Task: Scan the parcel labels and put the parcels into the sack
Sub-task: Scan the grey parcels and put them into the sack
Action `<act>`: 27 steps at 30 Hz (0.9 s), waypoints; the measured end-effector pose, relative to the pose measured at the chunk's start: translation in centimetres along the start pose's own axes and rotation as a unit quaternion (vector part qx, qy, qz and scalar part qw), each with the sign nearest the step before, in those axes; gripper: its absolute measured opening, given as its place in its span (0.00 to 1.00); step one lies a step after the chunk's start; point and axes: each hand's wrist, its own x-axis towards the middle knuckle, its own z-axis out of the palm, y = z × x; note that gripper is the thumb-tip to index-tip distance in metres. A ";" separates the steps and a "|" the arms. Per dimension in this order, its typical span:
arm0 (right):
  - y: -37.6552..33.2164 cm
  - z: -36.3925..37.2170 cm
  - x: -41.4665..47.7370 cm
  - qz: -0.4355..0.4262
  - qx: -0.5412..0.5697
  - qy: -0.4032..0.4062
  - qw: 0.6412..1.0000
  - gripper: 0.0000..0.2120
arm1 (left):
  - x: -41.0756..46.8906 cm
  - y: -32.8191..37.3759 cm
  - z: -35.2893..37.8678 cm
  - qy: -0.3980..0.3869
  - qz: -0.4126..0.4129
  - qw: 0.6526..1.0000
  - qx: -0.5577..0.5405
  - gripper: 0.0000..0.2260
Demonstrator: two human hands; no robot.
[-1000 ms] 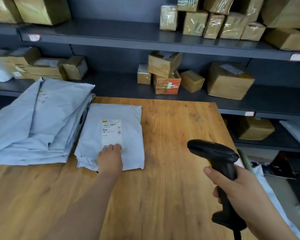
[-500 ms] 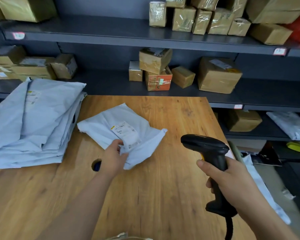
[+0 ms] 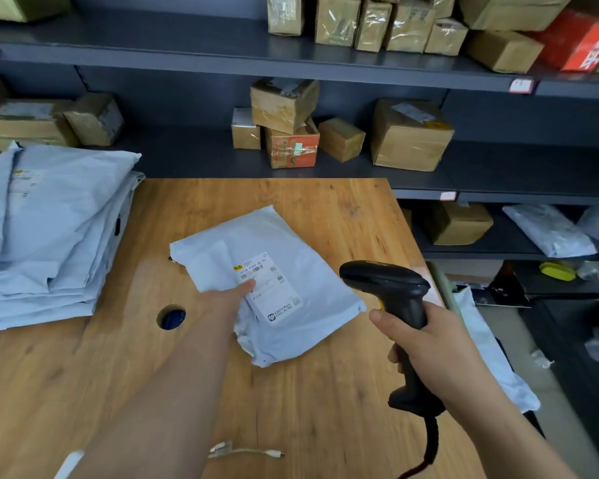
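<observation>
A pale grey parcel bag (image 3: pixel 291 243) lies slanted on the wooden table (image 3: pixel 325 409), its white label (image 3: pixel 274 292) facing up. My left hand (image 3: pixel 225 299) pinches the bag's near-left edge, thumb on the label. My right hand (image 3: pixel 426 347) grips a black barcode scanner (image 3: pixel 388 288) by its handle, its head just right of the parcel and facing it. A stack of several more grey parcel bags (image 3: pixel 49 229) sits at the table's left. The white sack (image 3: pixel 488 350) hangs beside the table's right edge, partly hidden by my right arm.
A round cable hole (image 3: pixel 171 317) is in the table left of my hand. A short white cable (image 3: pixel 242 452) lies near the front edge. Dark shelves (image 3: pixel 222 57) behind and to the right hold cardboard boxes (image 3: pixel 408 136) and a grey bag (image 3: pixel 547 233).
My left hand took hold of the parcel, dragged it right and toward me, and turned it slantwise. The scanner stayed in my right hand, now close to the parcel.
</observation>
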 end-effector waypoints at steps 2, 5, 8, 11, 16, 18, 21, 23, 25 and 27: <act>0.0 -0.4 -0.1 -0.001 0.001 0.003 1.000 0.12 | -0.2 0.0 0.9 -0.087 -0.033 0.993 -0.069 0.26; 0.2 -1.1 -0.3 -0.001 0.000 0.004 1.000 0.12 | -2.1 -0.6 2.0 -0.171 -0.003 0.979 -0.113 0.14; 0.8 -2.1 -0.5 -0.003 -0.002 0.008 1.000 0.11 | -4.3 -1.8 2.8 -0.210 0.020 0.970 -0.121 0.15; 1.6 -3.1 -0.7 -0.007 -0.008 0.009 1.000 0.11 | -6.6 -2.6 3.9 -0.252 0.050 0.957 -0.136 0.13; 2.8 -5.2 -1.0 -0.015 -0.011 0.004 1.000 0.11 | -9.7 -4.2 5.8 -0.293 0.079 0.947 -0.109 0.18; 3.4 -6.3 -1.2 -0.016 -0.008 0.002 1.000 0.10 | -10.7 -5.0 6.5 -0.296 0.066 0.947 -0.103 0.21; 4.8 -8.0 -1.5 -0.013 -0.004 -0.006 1.000 0.11 | -12.1 -6.3 8.0 -0.289 0.053 0.950 -0.108 0.22; 5.9 -9.0 -1.7 -0.009 -0.011 -0.012 1.000 0.13 | -13.1 -6.9 9.0 -0.278 0.050 0.952 -0.116 0.20; 7.0 -9.9 -2.0 -0.004 -0.014 -0.016 1.000 0.13 | -14.1 -7.2 10.0 -0.265 0.051 0.955 -0.123 0.19; 8.0 -10.7 -2.1 0.000 -0.022 -0.024 0.999 0.13 | -14.9 -7.5 11.0 -0.253 0.057 0.957 -0.130 0.20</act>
